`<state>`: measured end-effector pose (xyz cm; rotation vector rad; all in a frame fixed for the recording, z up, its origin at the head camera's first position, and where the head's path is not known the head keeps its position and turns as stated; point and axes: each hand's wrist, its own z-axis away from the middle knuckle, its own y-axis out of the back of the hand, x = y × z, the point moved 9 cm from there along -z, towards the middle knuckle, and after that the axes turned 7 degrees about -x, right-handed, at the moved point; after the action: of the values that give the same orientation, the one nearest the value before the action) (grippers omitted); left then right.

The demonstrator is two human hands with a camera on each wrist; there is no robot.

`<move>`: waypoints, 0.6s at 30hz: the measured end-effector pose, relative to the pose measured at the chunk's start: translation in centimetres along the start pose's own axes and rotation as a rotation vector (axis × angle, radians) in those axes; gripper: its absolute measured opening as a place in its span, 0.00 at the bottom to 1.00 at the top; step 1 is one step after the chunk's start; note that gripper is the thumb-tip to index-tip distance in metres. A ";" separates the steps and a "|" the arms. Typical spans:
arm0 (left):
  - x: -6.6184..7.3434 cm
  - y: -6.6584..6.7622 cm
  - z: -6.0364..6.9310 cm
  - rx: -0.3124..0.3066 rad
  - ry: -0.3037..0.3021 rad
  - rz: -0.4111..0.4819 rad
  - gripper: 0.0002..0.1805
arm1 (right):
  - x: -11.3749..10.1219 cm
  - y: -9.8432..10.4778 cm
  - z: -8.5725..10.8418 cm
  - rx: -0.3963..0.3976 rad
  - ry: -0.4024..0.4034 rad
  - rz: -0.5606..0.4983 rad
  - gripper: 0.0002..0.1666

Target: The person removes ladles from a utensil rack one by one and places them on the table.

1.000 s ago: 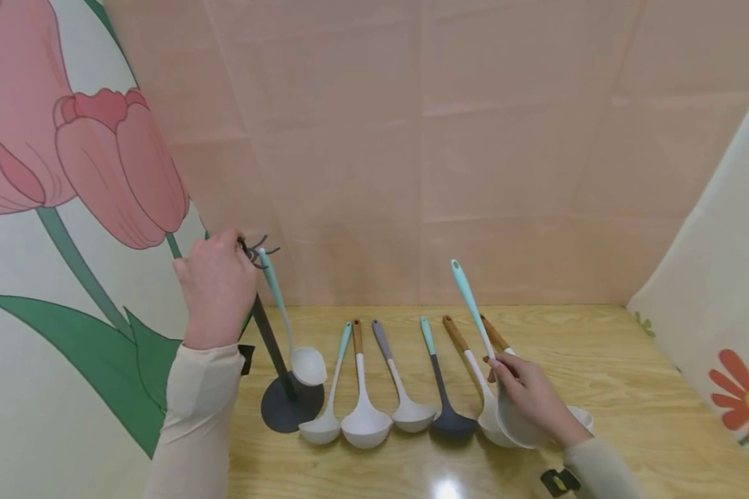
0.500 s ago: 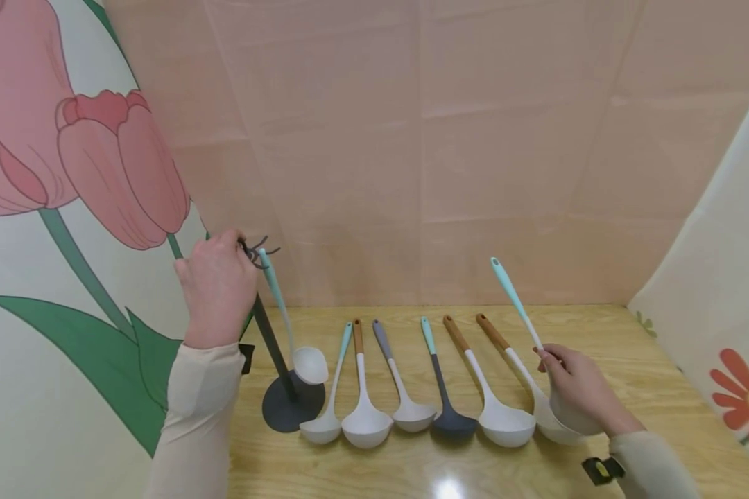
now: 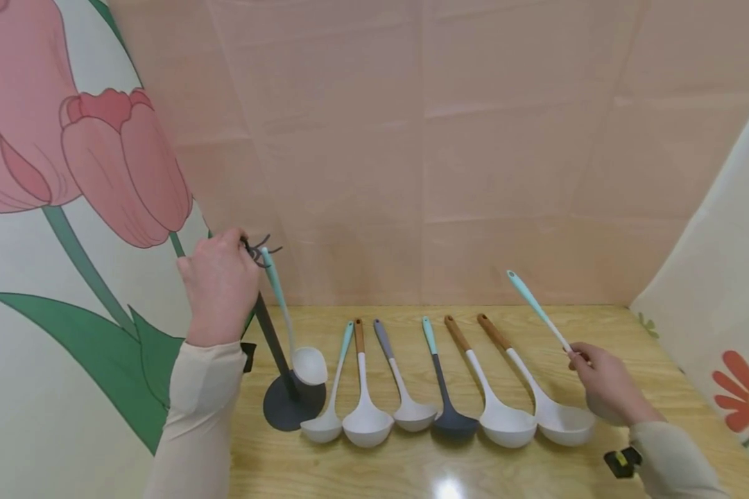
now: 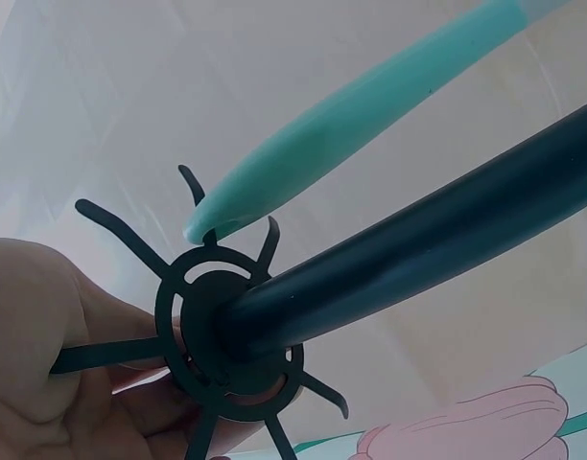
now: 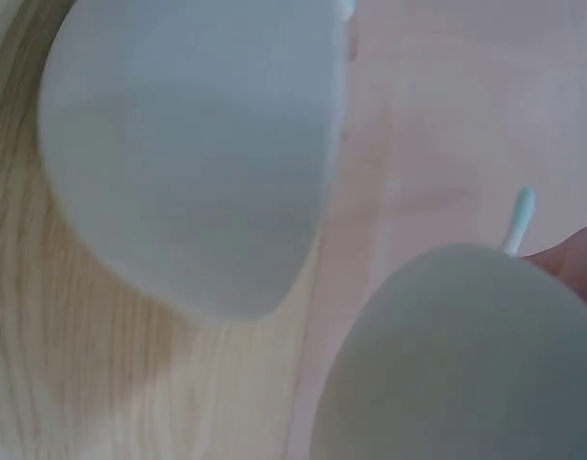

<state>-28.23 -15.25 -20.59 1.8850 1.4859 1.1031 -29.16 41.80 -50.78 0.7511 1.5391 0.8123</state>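
Note:
My left hand (image 3: 221, 287) grips the top of a black utensil stand (image 3: 265, 333), beside its ring of hooks (image 4: 164, 326). A white ladle with a turquoise handle (image 3: 274, 281) hangs from one hook, its bowl (image 3: 309, 366) above the round base. At the right, my right hand (image 3: 612, 384) pinches the white shaft of another turquoise-handled ladle (image 3: 530, 294), tilted with its handle up and to the left. My hand hides most of its bowl in the head view. In the right wrist view that bowl (image 5: 466, 364) fills the lower right, near another ladle's white bowl (image 5: 198, 153).
Several ladles lie in a row on the wooden table (image 3: 424, 478), among them a dark one (image 3: 454, 424) and a white, brown-handled one (image 3: 564, 423) nearest my right hand. A pinkish sheet (image 3: 381, 152) stands behind, and flower-printed panels (image 3: 100, 395) flank both sides.
My right hand has moved right with the turquoise-handled ladle, which leans further left. The two brown-handled ladles on the right have come into full view. My left hand stays on the stand.

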 end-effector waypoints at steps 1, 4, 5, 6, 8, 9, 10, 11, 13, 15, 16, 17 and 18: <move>0.0 0.0 0.0 -0.001 0.000 -0.003 0.17 | 0.4 -0.1 -0.1 -0.009 -0.007 0.001 0.20; 0.0 0.0 0.0 0.002 0.000 -0.010 0.17 | 1.5 -0.2 -0.4 -0.015 -0.020 0.018 0.19; 0.0 0.0 0.0 0.002 0.000 -0.011 0.17 | 1.8 -0.2 -0.5 -0.017 -0.026 0.022 0.19; 0.1 0.0 0.0 0.004 -0.001 -0.012 0.17 | 2.0 -0.2 -0.6 -0.021 -0.032 0.024 0.19; 0.1 0.0 0.0 0.006 -0.002 -0.005 0.17 | 2.6 -0.3 -0.7 -0.028 -0.046 0.028 0.19; 0.1 0.0 0.0 0.007 -0.002 -0.002 0.17 | 2.9 -0.4 -0.8 -0.031 -0.051 0.030 0.19; 0.1 0.0 0.0 0.008 -0.003 0.003 0.17 | 3.2 -0.5 -0.8 -0.035 -0.058 0.034 0.19; 0.1 0.0 0.0 0.008 -0.003 0.006 0.17 | 3.5 -0.6 -0.8 -0.039 -0.061 0.037 0.18; 0.1 0.0 0.0 0.009 -0.004 0.010 0.17 | 4.1 -0.9 -0.8 -0.043 -0.063 0.049 0.18; 0.1 -0.1 0.0 0.009 -0.004 0.007 0.17 | 4.7 -1.2 -0.8 -0.047 -0.064 0.058 0.17; 0.0 -0.1 0.0 0.010 -0.003 0.007 0.17 | 5.0 -1.4 -0.8 -0.055 -0.067 0.060 0.17; 0.0 -0.1 0.0 0.008 -0.001 0.005 0.17 | 5.2 -1.6 -0.8 -0.063 -0.070 0.063 0.17; 0.0 -0.1 0.0 0.007 0.000 0.003 0.17 | 5.6 -1.9 -0.9 -0.074 -0.075 0.065 0.17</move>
<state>-28.31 -15.25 -20.66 1.8924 1.4897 1.1005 -30.70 45.32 -55.29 0.7726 1.4165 0.8752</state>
